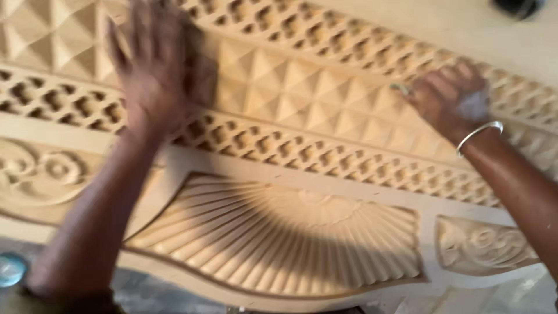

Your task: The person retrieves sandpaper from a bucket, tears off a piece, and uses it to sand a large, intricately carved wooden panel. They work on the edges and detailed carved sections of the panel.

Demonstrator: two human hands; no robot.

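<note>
Now | step: likely hand-rubbing the carved panel (302,221) | left hand (152,64) flat, fingers spread, on pyramid band (302,93), blurred | right hand (450,99) curled on same band, grasp unclear | next: even pressure along relief

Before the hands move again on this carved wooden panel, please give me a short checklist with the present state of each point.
1. Left hand lies on the carved panel, over the pyramid band: ok.
2. Right hand lies on the same band: ok.
3. Something pale sits under the right hand; what it is: cannot tell.
4. Left hand holds something: cannot tell, it is blurred.
5. Bracelet on the right wrist hangs apart from the lattice strip: ok.
6. Fan carving is uncovered by hands: ok.
</note>
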